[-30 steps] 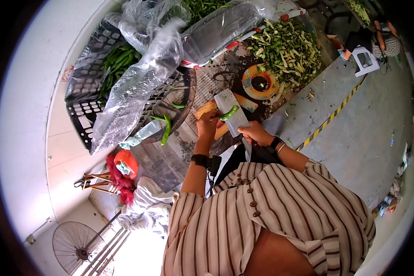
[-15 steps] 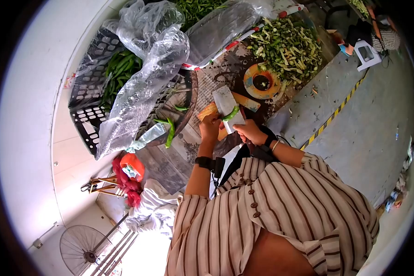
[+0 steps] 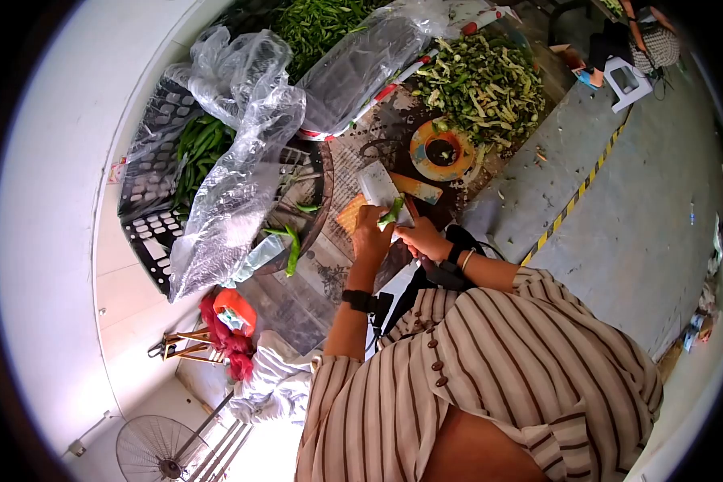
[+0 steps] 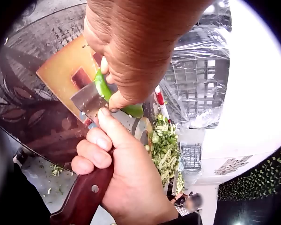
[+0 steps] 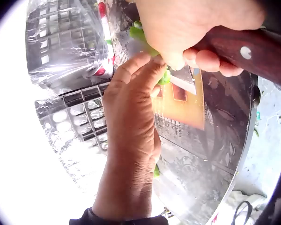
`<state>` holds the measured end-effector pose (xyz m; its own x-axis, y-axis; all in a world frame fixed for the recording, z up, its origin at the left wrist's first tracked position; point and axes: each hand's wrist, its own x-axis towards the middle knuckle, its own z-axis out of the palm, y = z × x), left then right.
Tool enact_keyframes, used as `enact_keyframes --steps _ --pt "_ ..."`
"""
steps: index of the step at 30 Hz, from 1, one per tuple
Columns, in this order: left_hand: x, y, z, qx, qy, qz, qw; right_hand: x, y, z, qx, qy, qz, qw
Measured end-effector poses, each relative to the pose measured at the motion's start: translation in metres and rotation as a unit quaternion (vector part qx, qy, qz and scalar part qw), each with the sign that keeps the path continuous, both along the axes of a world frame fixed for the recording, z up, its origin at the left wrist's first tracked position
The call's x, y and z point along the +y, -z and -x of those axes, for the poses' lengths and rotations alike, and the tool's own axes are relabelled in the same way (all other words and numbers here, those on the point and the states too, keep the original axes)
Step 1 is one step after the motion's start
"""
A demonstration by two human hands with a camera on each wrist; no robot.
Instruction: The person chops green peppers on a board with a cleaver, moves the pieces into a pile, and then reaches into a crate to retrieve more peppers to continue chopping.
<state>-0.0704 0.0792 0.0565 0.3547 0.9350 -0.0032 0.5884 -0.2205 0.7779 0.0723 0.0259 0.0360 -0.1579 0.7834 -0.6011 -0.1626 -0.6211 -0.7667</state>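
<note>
In the head view my left hand (image 3: 369, 233) pinches a green chili pepper (image 3: 392, 212) against the face of a wide cleaver (image 3: 379, 183). My right hand (image 3: 424, 238) grips the cleaver low, with its dark red wooden handle (image 4: 86, 199) running out below the palm in the left wrist view. There the right thumb (image 4: 113, 124) lies at the blade beside the pepper (image 4: 102, 86). The left fingertips are on the pepper as well, and the two hands nearly meet. Small pale bits cling to the blade. An orange printed square (image 5: 193, 110) lies underneath on the table.
A heap of cut peppers (image 3: 490, 88) covers the table's far right, near an orange ring (image 3: 442, 150). Whole peppers (image 3: 205, 149) fill a black plastic crate (image 3: 149, 233) draped with clear plastic (image 3: 233, 185). Loose peppers (image 3: 292, 251) lie left of my hands. Another person (image 3: 655, 44) sits far right.
My hands have come closer together. The pepper, earlier lying lengthwise across the blade, now stands more upright between the fingers, and the left hand covers more of the cleaver.
</note>
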Motion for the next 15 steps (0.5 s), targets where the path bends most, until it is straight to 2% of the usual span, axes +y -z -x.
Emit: enact_keyframes --steps 3,8,13,15 --pt "0.0 0.009 -0.006 -0.017 -0.008 -0.038 0.999 0.0 -0.007 -0.001 0.012 0.019 -0.016 1.0" --pt "0.001 0.017 0.001 -0.02 0.014 0.003 1.0 0.001 0.001 0.001 0.03 0.026 -0.004 0.999" --pt "-0.006 0.02 -0.001 -0.028 -0.026 -0.062 0.997 0.002 0.001 0.0 0.025 0.034 -0.011 0.999" --pt "-0.007 0.02 -0.002 -0.037 -0.039 -0.03 0.998 0.004 0.0 -0.001 0.033 0.035 -0.002 0.999"
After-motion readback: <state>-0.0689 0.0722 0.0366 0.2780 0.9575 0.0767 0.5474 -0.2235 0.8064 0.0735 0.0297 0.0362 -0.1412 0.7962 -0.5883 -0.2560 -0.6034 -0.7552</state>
